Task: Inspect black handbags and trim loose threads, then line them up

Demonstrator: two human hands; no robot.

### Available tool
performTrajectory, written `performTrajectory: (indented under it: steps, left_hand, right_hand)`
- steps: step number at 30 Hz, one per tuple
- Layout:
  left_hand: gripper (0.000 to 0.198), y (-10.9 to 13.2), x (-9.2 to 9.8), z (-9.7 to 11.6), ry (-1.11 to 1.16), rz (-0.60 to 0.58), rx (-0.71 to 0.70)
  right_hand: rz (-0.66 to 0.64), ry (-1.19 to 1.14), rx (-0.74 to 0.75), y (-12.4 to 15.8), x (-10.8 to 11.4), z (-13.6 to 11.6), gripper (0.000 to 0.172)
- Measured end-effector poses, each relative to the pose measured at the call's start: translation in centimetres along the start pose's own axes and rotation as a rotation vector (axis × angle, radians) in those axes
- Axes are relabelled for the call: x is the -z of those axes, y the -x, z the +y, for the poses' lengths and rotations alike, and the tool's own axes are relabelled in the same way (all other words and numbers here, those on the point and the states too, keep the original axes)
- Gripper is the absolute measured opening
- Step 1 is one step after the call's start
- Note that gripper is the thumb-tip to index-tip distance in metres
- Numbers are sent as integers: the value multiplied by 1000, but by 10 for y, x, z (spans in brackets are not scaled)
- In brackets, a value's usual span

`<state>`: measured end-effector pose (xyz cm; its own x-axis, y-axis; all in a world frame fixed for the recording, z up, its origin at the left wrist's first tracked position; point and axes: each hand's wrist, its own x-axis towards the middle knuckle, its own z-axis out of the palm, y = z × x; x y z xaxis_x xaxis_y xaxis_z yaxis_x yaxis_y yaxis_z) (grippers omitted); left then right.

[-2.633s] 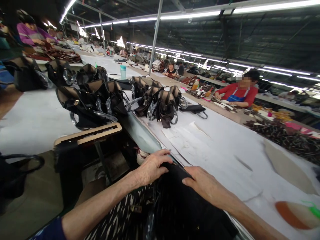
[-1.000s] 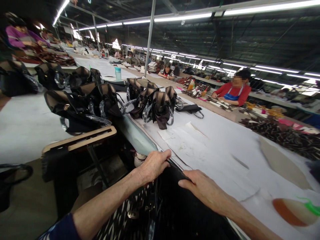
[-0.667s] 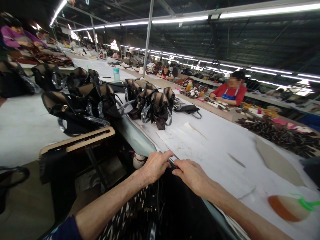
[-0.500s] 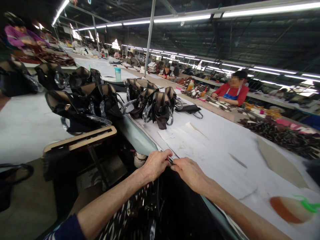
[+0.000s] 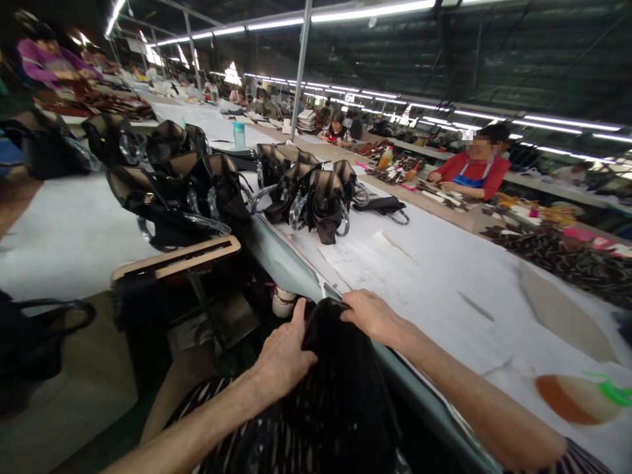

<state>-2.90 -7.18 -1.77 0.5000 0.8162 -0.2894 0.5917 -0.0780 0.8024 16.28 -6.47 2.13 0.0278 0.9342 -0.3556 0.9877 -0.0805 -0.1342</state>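
A black handbag [image 5: 340, 375] lies across my lap at the table's edge, its dark upper part raised between my hands. My right hand [image 5: 374, 317] pinches the bag's top edge on the right, fingertips curled over it. At the left side of the bag, my left hand [image 5: 284, 355] grips its edge, thumb across the near face and index finger pointing up; the other fingers are hidden. The lower part of the bag is dark against my patterned clothing [image 5: 207, 408], so its shape there is hard to make out.
Several black handbags [image 5: 326, 204] with plastic-wrapped handles stand on the white-covered table [image 5: 424, 289]. A slotted wooden-topped stand [image 5: 197, 253] is at my left. A bottle of amber liquid [image 5: 567, 398] lies near right. A co-worker in red [image 5: 476, 168] works across the table.
My hands were close together at the bag's edge; now they are apart, the left lower and further left. The bag's upper part has risen into view between them.
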Motion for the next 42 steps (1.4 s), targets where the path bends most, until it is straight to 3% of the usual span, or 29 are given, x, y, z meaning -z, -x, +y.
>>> performTrajectory:
  steps: [5, 8, 11, 14, 17, 21, 24, 26, 28, 30, 35, 42]
  left_hand:
    - [41, -18, 30, -25, 81, -197, -178]
    - [37, -27, 57, -21, 130, -299, -258]
    - [39, -43, 81, -10, 183, -355, -212]
    - [37, -56, 91, -4, 180, -361, -180]
    - [31, -53, 84, -7, 129, -393, -222]
    - [25, -28, 67, -13, -54, -384, -359]
    - [29, -15, 59, -6, -251, -288, -452]
    - [40, -11, 52, 4, -421, -163, -467]
    - [50, -10, 41, 15, -558, -28, -457]
    - [51, -9, 26, 26, -593, 25, -469]
    - [29, -18, -1, 33, -357, -106, -660]
    - [10, -46, 7, 24, -168, -307, -716]
  right_hand:
    - [-58, -51, 63, 11, 0, 13, 15]
    - [-70, -88, 105, 12, 12, 21, 18]
    - [-102, -127, 140, 10, 35, 25, 19]
    - [-151, -155, 152, 12, 50, 25, 18]
    - [-149, -163, 138, 26, 43, 22, 19]
    - [-81, -174, 149, 55, 23, 17, 23]
    - [-47, -148, 201, 69, 20, 15, 25]
    - [-47, -126, 228, 73, 22, 15, 26]
    - [-52, -110, 238, 75, 24, 14, 26]
    - [-48, -98, 238, 76, 25, 13, 26]
    - [-67, -124, 207, 80, 26, 9, 27]
    - [-100, -139, 251, 79, 29, 18, 25]
